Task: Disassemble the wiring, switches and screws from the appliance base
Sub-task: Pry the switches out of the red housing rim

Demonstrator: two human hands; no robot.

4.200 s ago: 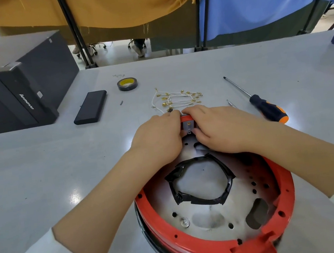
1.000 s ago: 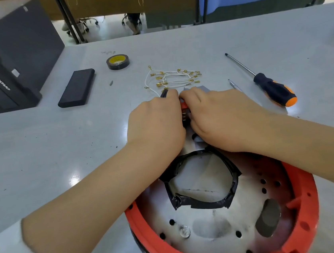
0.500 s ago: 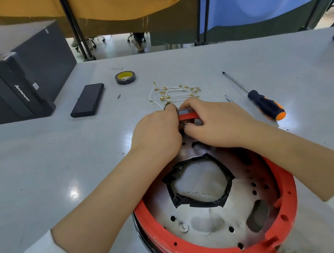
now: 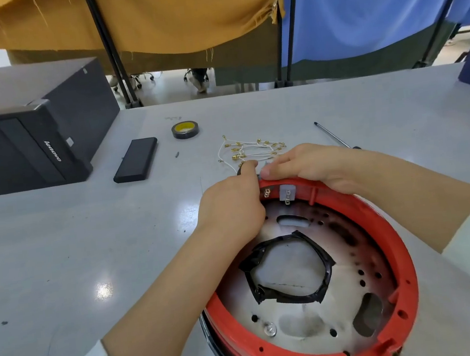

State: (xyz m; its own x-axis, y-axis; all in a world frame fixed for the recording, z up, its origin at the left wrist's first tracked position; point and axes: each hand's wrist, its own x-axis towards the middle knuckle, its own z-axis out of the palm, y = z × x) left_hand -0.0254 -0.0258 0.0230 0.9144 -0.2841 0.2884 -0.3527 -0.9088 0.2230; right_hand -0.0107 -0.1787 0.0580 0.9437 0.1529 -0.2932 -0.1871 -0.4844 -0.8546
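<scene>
The round appliance base with a red rim and a metal plate lies upside down at the table's near edge. A black taped ring sits in its middle. A white switch with metal tabs is mounted inside the far rim. My right hand grips the far rim just above that switch. My left hand is curled at the rim's left side, its fingertips on a small dark part at the rim's outer edge. A bundle of white wires with brass terminals lies on the table just beyond both hands.
A screwdriver lies behind my right hand, its handle hidden. A roll of black tape, a flat black box and a black computer case stand at the back left. Curtains on stands close off the far side.
My right hand has slid to the right along the far rim, uncovering the white switch. The left hand stays at the rim's left side. The camera has tilted up a little.
</scene>
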